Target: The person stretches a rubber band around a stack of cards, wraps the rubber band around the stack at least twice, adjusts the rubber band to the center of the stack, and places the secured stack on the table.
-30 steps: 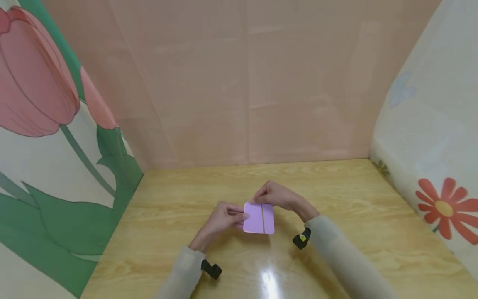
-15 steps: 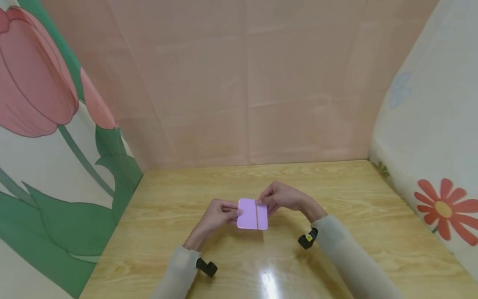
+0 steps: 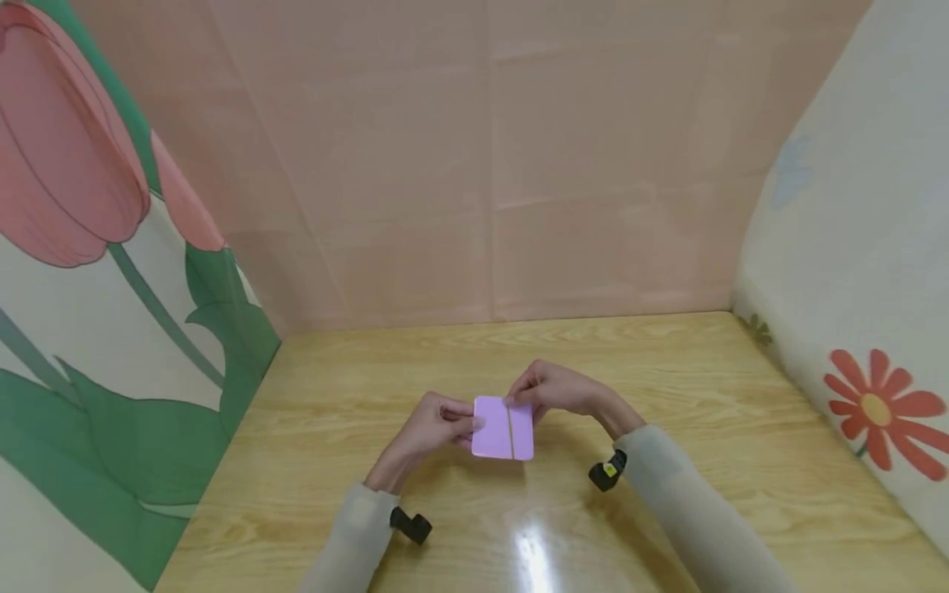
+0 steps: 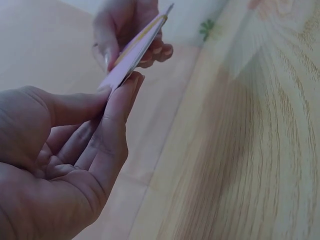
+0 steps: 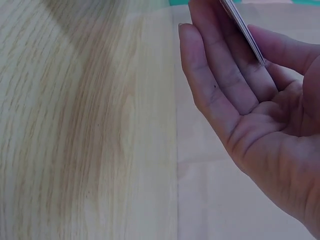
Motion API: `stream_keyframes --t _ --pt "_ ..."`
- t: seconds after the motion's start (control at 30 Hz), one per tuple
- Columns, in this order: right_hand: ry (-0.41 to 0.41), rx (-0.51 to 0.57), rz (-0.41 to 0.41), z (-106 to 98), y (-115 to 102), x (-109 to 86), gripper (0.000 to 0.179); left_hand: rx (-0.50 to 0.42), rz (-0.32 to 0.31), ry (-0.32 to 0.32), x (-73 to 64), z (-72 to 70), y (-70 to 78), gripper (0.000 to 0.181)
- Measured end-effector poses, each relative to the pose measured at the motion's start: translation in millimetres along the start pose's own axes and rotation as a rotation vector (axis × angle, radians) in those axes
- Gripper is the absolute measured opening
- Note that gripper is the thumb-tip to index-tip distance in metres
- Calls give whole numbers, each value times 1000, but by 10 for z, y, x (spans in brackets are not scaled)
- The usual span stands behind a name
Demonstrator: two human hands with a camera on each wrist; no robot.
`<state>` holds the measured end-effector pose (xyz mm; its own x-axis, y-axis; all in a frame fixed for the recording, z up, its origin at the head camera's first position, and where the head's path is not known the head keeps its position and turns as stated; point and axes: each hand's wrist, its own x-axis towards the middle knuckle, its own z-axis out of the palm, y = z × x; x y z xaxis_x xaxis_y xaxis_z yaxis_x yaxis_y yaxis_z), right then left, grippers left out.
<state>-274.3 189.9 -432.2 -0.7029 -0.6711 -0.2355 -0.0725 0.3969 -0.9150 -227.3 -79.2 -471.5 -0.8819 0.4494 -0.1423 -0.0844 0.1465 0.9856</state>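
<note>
A thin square stack of purple cards (image 3: 493, 428) with a narrow tan rubber band (image 3: 511, 434) around it is held up over the table. My left hand (image 3: 430, 428) pinches its left edge, thumb on the purple face and fingers behind. At the upper right corner my right hand (image 3: 559, 389) grips the stack, its thumb tip right beside the band. The left wrist view shows the stack (image 4: 119, 71) almost edge-on between both hands. Layered card edges (image 5: 243, 32) show in the right wrist view, between the right thumb and fingers.
The wood-grain table (image 3: 356, 371) spreads beneath both hands. A pink sheet (image 3: 400, 181) hangs at the back. Flower-printed panels stand on the left (image 3: 170, 445) and right (image 3: 815, 272). Each wrist carries a small black camera (image 3: 412, 525).
The card stack and left hand have shifted a little to the left. My right hand has moved from the top edge to the upper right corner, its fingers now behind the stack.
</note>
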Motion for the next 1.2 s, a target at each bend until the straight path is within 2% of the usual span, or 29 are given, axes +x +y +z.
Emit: stream_keyframes --t 0.37,0.53,0.63,0.7,0.8,0.9,1.2 --pt "-29 -18 -11 39 -55 15 21 29 6 -19 -65 -31 48 24" --pt "-80 -37 -7 35 -84 18 19 30 26 -72 -79 -50 45 24" --pt "-131 -73 -37 65 -92 37 19 58 44 -115 -92 -13 31 23" --pt "-147 -114 -58 77 -109 52 22 71 49 -118 -103 15 30 22" --pt "-134 -162 -67 77 -146 81 25 66 39 -101 -97 29 34 23" --pt "-96 -155 -50 53 -171 90 23 40 31 -63 -93 -6 42 24" --pt "-28 40 8 22 -99 12 28 11 19 20 -107 -112 52 26"
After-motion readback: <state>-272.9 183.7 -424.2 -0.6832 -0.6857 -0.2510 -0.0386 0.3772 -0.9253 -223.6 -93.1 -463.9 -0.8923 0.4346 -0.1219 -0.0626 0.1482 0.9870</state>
